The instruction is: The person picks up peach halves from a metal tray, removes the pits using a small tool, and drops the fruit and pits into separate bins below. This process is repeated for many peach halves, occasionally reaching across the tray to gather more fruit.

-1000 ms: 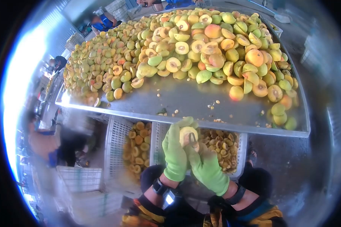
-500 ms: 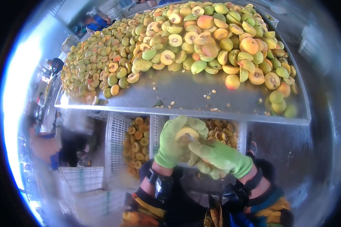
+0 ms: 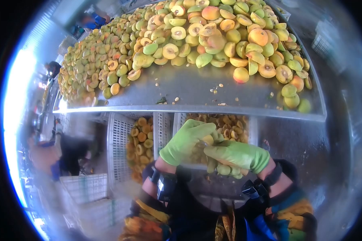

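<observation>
Both my hands wear light green gloves and meet above the crates. My left hand [image 3: 191,138] is closed around a yellow peach half [image 3: 208,139], mostly covered by the fingers. My right hand [image 3: 235,156] presses against the same fruit from the right, its fingers curled around what looks like a small metal tool, largely hidden. Just beyond the hands is the front edge of a metal table [image 3: 181,90] heaped with halved peaches [image 3: 213,40], some showing stones. Under my hands stands a white crate [image 3: 252,132] of pitted peach halves [image 3: 233,128].
Left of it, another white crate [image 3: 118,144] holds more pitted halves [image 3: 141,134]. A further white crate [image 3: 84,188] stands at lower left. Another person [image 3: 46,154] works at the left edge. Loose bits and a leaf [image 3: 161,100] lie on the metal.
My left hand has turned and closed further over the peach half, whose cut face showed before. My right hand stays against it. The whole view has shifted slightly.
</observation>
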